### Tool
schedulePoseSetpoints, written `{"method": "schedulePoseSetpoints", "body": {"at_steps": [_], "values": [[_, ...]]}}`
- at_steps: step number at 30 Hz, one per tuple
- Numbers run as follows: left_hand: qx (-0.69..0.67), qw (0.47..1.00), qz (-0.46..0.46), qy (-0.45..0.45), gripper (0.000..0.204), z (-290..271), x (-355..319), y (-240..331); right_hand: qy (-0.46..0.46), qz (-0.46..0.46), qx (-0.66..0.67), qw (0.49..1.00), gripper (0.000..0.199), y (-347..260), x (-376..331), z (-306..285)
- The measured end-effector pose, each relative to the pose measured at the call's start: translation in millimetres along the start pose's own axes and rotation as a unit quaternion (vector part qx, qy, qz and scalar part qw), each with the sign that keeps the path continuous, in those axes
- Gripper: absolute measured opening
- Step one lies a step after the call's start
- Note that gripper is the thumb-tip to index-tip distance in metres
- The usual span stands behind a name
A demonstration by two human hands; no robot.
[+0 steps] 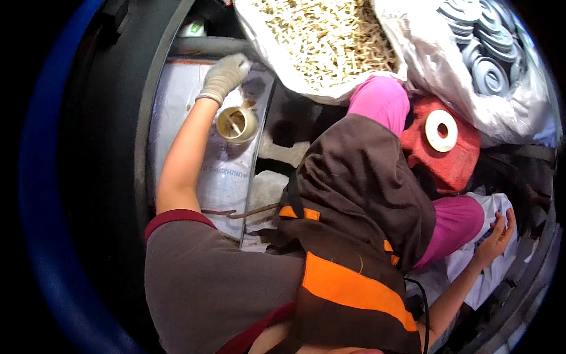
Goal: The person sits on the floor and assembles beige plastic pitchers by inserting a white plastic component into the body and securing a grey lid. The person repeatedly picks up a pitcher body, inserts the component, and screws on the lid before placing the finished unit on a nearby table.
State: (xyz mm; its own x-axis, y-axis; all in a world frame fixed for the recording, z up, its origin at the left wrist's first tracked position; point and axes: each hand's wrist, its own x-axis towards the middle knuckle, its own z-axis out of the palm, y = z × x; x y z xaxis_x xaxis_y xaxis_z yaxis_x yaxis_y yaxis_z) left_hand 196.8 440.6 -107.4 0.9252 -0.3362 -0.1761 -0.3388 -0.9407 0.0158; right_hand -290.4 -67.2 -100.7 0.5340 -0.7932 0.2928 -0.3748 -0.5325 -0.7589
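The cream cup [253, 128] with a stick [236, 120] inside stood on the white-covered tabletop [177, 88], just bodyward and slightly right of the nearer, gloved left hand [227, 75], whose curled fingers hid any grip, while the bare right hand [498, 238] hung well apart, fingers loosely spread.

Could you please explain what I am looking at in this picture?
There is no machine: a person works with their own hands, seen from above by a wide camera worn on the head, which bends straight edges.

The left hand, gloved, is at the far end of a pale board; whether it holds anything is unclear. On the board stands a cup with a stick inside.

The right hand, bare and open, shows nothing held. Around are a sack of pale pieces, grey rings, and a white ring on red cloth.
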Motion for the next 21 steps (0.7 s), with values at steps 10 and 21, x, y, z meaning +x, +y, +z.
{"method": "schedulePoseSetpoints", "body": {"at_steps": [10,21], "values": [[0.172,0.943,-0.116,-0.261,0.035,94.0,-49.2,-55.3,-0.08,0.018,0.031,0.996,0.03,-5.5,15.2,10.3],[-0.08,0.994,0.036,0.065,0.045,-93.8,-70.9,34.0,-0.182,0.017,0.122,0.975,0.025,-58.5,-17.7,87.2]]}}
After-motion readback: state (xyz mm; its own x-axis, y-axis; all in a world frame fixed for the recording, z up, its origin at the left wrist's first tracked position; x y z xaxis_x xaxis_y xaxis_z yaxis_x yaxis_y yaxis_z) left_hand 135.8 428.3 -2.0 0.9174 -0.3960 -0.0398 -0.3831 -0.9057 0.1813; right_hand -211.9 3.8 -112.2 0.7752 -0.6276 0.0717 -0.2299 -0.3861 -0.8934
